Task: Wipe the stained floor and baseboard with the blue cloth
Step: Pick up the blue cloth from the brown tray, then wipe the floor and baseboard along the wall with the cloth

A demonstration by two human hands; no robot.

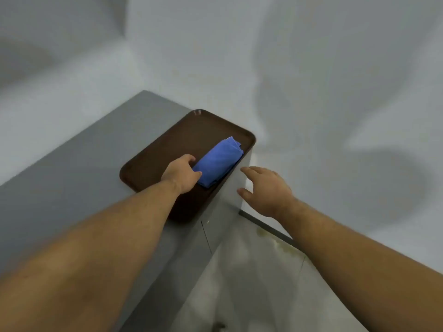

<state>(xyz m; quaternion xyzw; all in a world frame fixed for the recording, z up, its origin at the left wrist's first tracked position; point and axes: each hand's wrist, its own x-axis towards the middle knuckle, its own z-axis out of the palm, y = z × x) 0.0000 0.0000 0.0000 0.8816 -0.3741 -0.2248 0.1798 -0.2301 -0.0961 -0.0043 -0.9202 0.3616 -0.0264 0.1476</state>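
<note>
A folded blue cloth [219, 161] lies in a dark brown tray [167, 149] on top of a grey cabinet. My left hand [181, 174] is at the cloth's near end, thumb and fingers closing around it. My right hand [266, 190] hovers open in the air to the right of the cabinet's edge, fingers spread, holding nothing. Below it, yellowish stains [278, 243] mark the pale floor along the dark baseboard [266, 225] at the foot of the white wall.
The grey cabinet top [84, 168] stretches to the left. Its tall side panel [215, 226] drops to the pale tiled floor [251, 283]. White walls [311, 80] close in the corner behind and to the right.
</note>
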